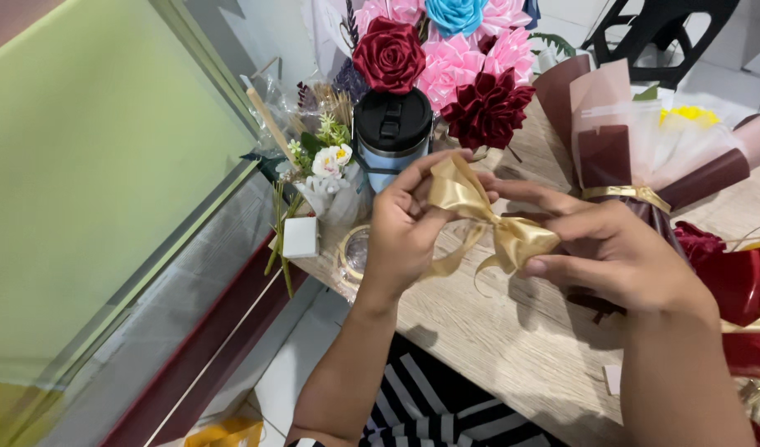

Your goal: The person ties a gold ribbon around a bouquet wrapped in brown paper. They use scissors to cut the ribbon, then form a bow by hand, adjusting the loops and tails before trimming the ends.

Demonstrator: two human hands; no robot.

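A gold ribbon bow (488,219) is pinched above the table (479,331): one loop by the closed fingers of the left hand (401,236), the other by the thumb and forefinger of the right hand (612,252). An even, gentle pull is called for, so the loops match. The satin looks smooth and glossy; the knot is probably hidden. Behind, a dark-lidded tumbler (391,132) and ribbon roses (446,58) are seen.

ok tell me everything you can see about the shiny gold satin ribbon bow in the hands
The shiny gold satin ribbon bow looks like smooth, glossy fabric. It has two loops meeting at a pinched centre, with thin tails curling below. It is held above the pale wood-grain table. The left hand pinches the upper loop; the right hand grips the lower loop.
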